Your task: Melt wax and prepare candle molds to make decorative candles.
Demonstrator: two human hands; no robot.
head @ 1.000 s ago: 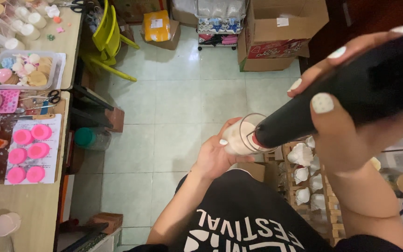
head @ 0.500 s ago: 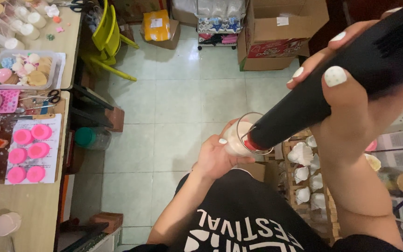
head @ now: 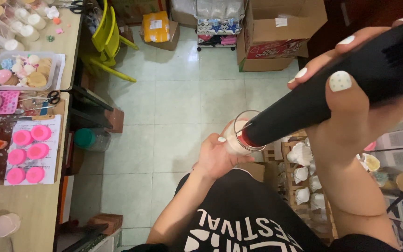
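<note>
Glass jar, holding something cream-coloured, sits near the centre of the view, gripped from below by the person's left hand, fingers wrapped around its side. From two o'clock, the right hand clasps a black heat gun, its red-rimmed nozzle pointing into the jar's mouth. At nine o'clock, pink moulds lie on a wooden table. Cardboard boxes stand on the tiled floor at one o'clock.
</note>
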